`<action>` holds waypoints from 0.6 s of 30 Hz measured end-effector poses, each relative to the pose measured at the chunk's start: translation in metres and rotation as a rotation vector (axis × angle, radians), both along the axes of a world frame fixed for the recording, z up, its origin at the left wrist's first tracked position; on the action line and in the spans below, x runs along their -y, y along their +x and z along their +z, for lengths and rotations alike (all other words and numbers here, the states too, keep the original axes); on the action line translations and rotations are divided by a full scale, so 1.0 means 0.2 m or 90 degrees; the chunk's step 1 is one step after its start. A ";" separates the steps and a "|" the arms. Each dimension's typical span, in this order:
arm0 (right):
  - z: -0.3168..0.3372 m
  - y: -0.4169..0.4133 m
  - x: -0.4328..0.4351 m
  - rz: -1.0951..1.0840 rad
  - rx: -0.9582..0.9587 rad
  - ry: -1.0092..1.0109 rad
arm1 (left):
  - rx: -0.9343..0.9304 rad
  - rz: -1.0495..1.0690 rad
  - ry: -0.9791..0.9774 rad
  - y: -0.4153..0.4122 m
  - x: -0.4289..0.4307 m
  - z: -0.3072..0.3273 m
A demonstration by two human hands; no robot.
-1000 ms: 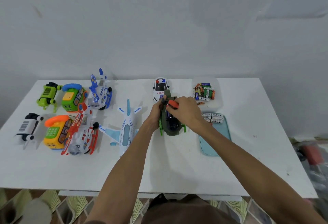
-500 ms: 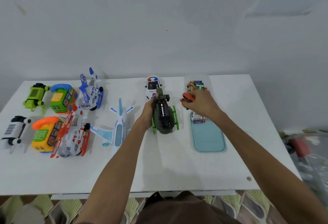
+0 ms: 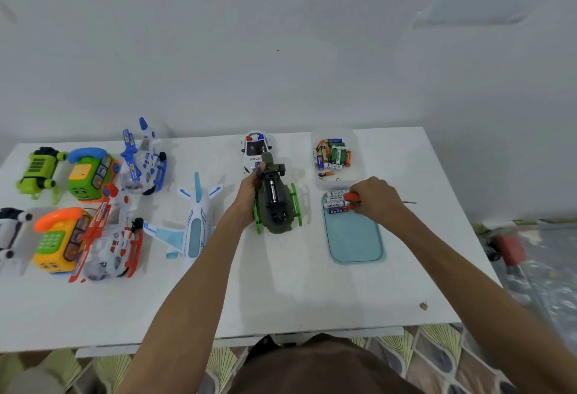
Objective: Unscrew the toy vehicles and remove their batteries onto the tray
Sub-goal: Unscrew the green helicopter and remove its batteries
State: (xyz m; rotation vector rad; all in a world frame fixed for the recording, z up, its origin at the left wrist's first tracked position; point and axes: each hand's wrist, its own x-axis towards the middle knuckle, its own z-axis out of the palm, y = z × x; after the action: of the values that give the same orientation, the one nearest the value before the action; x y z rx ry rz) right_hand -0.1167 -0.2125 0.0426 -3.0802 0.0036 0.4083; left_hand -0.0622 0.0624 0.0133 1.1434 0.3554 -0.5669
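Observation:
A dark green toy helicopter [image 3: 276,206] lies belly-up at the table's middle, its battery bay uncovered with one battery showing inside. My left hand [image 3: 248,198] grips its left side near the tail. My right hand [image 3: 376,201] holds a red-handled screwdriver [image 3: 352,197] over the far end of the light blue tray [image 3: 354,240]; the metal tip pokes out to the right of the hand. Several white batteries [image 3: 335,203] lie side by side at the tray's far end, just left of my right hand.
A clear tub [image 3: 334,181] of mixed batteries stands behind the tray. A police car [image 3: 255,150] sits behind the helicopter. A white airplane [image 3: 195,222], two toy helicopters, two toy phones and other toys fill the table's left half. The table edge runs near my body.
My right hand carried the screwdriver from the helicopter out to the right, over the tray's far end. The left hand stayed on the helicopter, whose battery bay now shows uncovered.

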 end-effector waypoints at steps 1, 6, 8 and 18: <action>0.00 0.00 0.00 0.002 0.002 -0.005 | -0.001 0.001 0.001 0.00 0.00 0.00; -0.01 0.00 0.01 0.005 -0.003 0.009 | -0.009 0.000 -0.008 -0.01 0.00 0.01; -0.01 0.00 0.02 -0.003 0.020 0.040 | -0.008 0.001 -0.003 -0.01 0.00 0.01; 0.25 -0.02 -0.26 -0.032 0.378 0.344 | -0.006 -0.004 0.006 -0.01 0.00 0.02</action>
State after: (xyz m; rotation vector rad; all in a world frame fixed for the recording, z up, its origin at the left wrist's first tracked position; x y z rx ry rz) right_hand -0.1217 -0.1613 0.0923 -2.5347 -0.0388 -0.4446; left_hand -0.0634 0.0628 0.0163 1.1507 0.3635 -0.5771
